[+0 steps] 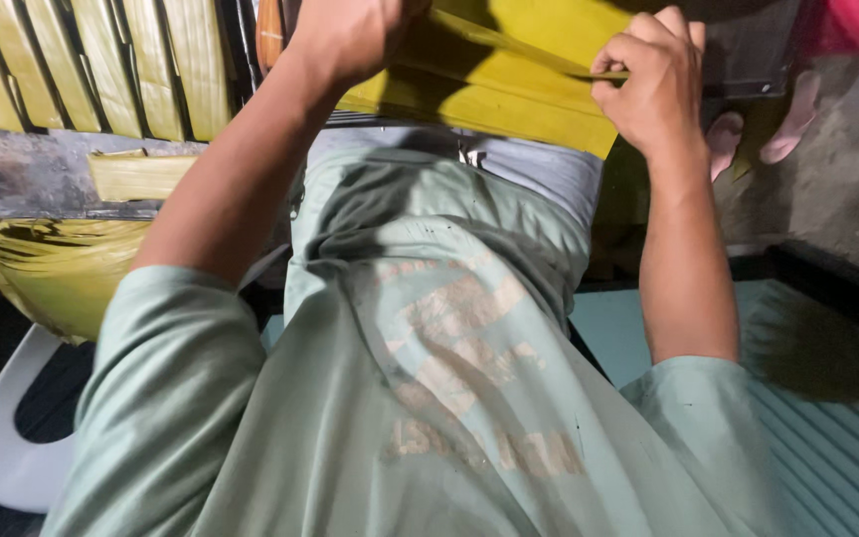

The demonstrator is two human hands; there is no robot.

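At twelve o'clock, the right hand (653, 80) pinched the edge of a yellow leaf strip (509, 80) between thumb and curled fingers. The left hand (350, 35) was closed on the strip's other end at eleven o'clock. More folded yellow strips (91, 65) lay at ten o'clock.

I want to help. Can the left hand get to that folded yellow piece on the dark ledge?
Probably yes. The left hand is up on the yellow sheet, and the folded yellow piece lies uncovered below it, with nothing between.
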